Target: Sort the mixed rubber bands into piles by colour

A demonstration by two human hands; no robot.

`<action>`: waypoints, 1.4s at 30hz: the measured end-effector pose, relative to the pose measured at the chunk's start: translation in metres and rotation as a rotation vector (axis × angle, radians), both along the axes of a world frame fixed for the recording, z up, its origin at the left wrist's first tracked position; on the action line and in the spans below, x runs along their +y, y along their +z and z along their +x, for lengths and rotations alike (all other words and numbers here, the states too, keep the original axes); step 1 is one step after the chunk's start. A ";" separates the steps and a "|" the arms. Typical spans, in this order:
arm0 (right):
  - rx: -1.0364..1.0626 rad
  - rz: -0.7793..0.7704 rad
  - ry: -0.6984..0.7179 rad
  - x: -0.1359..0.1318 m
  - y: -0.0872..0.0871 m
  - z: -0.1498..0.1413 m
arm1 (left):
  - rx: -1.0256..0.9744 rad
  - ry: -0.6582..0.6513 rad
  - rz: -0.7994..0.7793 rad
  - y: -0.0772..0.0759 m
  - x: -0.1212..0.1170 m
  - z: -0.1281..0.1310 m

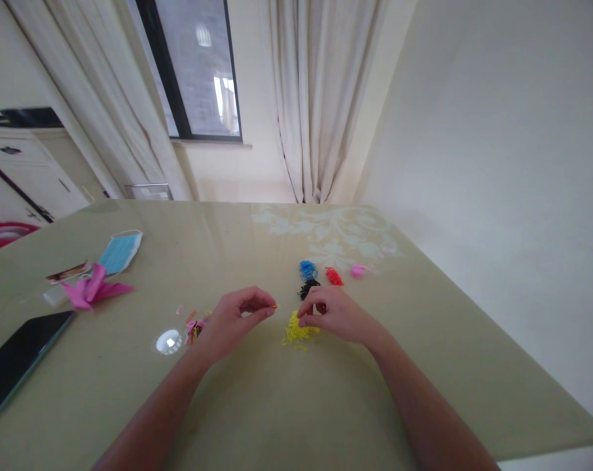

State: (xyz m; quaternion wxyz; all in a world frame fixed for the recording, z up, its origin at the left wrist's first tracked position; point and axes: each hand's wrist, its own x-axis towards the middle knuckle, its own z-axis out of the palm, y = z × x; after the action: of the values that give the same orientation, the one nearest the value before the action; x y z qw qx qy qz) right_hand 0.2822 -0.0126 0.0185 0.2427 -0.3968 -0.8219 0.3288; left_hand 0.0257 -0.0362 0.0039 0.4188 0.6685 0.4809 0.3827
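With fingers of left hand, pinched tiny orange band; with right hand, curled at yellow bands, grip undetermined. Judged light, springy, best nipped singly.

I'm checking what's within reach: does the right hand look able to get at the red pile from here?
Probably yes. The red pile lies just beyond the right hand, and nothing appears to cover it; the black pile sits to its left, not on top.
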 end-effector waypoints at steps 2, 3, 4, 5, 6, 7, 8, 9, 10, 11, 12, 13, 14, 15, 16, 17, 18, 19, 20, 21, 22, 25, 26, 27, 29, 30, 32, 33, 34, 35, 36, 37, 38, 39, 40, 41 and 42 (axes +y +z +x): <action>0.098 0.024 -0.014 -0.003 0.000 -0.005 | -0.022 -0.017 -0.005 0.000 -0.001 0.003; 0.140 0.035 -0.013 -0.005 0.000 -0.009 | -0.037 -0.034 -0.013 -0.001 -0.002 0.004; 0.169 0.046 -0.007 -0.007 -0.001 -0.012 | -0.053 -0.052 -0.024 -0.002 -0.002 0.005; 0.184 0.054 0.004 -0.009 -0.002 -0.016 | -0.068 -0.070 -0.036 -0.004 -0.003 0.006; 0.188 0.060 0.015 -0.010 -0.002 -0.018 | -0.082 -0.087 -0.049 -0.005 -0.003 0.007; 0.189 0.068 0.022 -0.012 -0.003 -0.020 | -0.094 -0.099 -0.061 -0.006 -0.003 0.007; 0.192 0.077 0.021 -0.012 -0.003 -0.021 | -0.105 -0.106 -0.073 -0.006 -0.003 0.008; 0.203 0.083 0.012 -0.013 -0.002 -0.021 | -0.110 -0.110 -0.081 -0.006 -0.004 0.008; 0.224 0.084 -0.004 -0.012 -0.001 -0.020 | -0.101 -0.107 -0.081 -0.005 -0.004 0.008; 0.256 0.081 -0.026 -0.011 0.001 -0.019 | -0.071 -0.093 -0.068 -0.003 -0.004 0.008; 0.301 0.076 -0.055 -0.010 0.003 -0.016 | -0.015 -0.070 -0.045 -0.002 -0.004 0.007; 0.356 0.069 -0.086 -0.009 0.006 -0.013 | 0.061 -0.035 -0.012 0.000 -0.003 0.005; 0.416 0.058 -0.117 -0.007 0.008 -0.010 | 0.152 0.013 0.025 0.001 -0.002 0.002; 0.479 0.050 -0.146 -0.006 0.011 -0.006 | 0.247 0.066 0.063 0.002 -0.001 -0.002; 0.538 0.045 -0.173 -0.004 0.014 -0.003 | 0.338 0.117 0.093 0.002 0.001 -0.008; 0.589 0.043 -0.200 -0.003 0.016 0.001 | 0.420 0.165 0.113 0.001 0.003 -0.015; 0.630 0.043 -0.225 -0.001 0.018 0.004 | 0.497 0.184 0.124 -0.001 0.005 -0.023; 0.663 0.043 -0.248 0.000 0.019 0.006 | 0.569 0.191 0.116 -0.002 0.007 -0.031; 0.696 0.045 -0.269 0.001 0.019 0.009 | 0.637 0.183 0.094 -0.004 0.009 -0.039; 0.727 0.043 -0.286 0.002 0.019 0.010 | 0.697 0.167 0.060 -0.005 0.010 -0.046; 0.759 0.034 -0.299 0.002 0.019 0.012 | 0.740 0.149 0.018 -0.006 0.011 -0.052; 0.859 -0.008 -0.320 0.004 0.017 0.014 | 0.768 0.102 -0.109 -0.007 0.011 -0.061; 0.881 -0.019 -0.323 0.004 0.017 0.014 | 0.757 0.101 -0.137 -0.007 0.011 -0.061; 0.897 -0.026 -0.325 0.004 0.017 0.015 | 0.746 0.108 -0.155 -0.007 0.011 -0.060; 0.914 -0.032 -0.327 0.005 0.017 0.015 | 0.745 0.135 -0.170 -0.006 0.012 -0.057; 0.915 -0.033 -0.328 0.005 0.017 0.016 | 0.753 0.146 -0.168 -0.006 0.013 -0.056; 0.916 -0.034 -0.327 0.005 0.017 0.016 | 0.777 0.148 -0.147 -0.005 0.014 -0.053; 0.916 -0.035 -0.326 0.005 0.017 0.017 | 0.789 0.141 -0.130 -0.005 0.014 -0.052; 0.915 -0.035 -0.323 0.005 0.018 0.017 | 0.797 0.134 -0.111 -0.005 0.014 -0.052; 0.915 -0.036 -0.320 0.005 0.018 0.017 | 0.802 0.129 -0.092 -0.005 0.014 -0.051; 0.914 -0.037 -0.318 0.005 0.018 0.017 | 0.803 0.123 -0.077 -0.005 0.013 -0.050; 0.911 -0.038 -0.315 0.005 0.018 0.017 | 0.797 0.118 -0.066 -0.005 0.013 -0.049; 0.908 -0.040 -0.312 0.005 0.018 0.017 | 0.781 0.116 -0.061 -0.004 0.013 -0.049; 0.907 -0.042 -0.308 0.005 0.017 0.017 | 0.758 0.116 -0.061 -0.003 0.013 -0.049; 0.909 -0.044 -0.305 0.005 0.017 0.017 | 0.729 0.123 -0.061 -0.002 0.014 -0.049; 0.912 -0.045 -0.303 0.005 0.017 0.018 | 0.700 0.141 -0.058 -0.002 0.014 -0.050; 0.916 -0.047 -0.302 0.005 0.016 0.018 | 0.680 0.171 -0.053 -0.001 0.015 -0.052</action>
State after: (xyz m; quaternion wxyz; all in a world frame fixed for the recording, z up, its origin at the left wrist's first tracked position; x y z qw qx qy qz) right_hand 0.3003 -0.0073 0.0348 0.6158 -0.3314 -0.5561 0.4491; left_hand -0.0263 -0.0209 0.0033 0.2182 0.7039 0.6570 0.1593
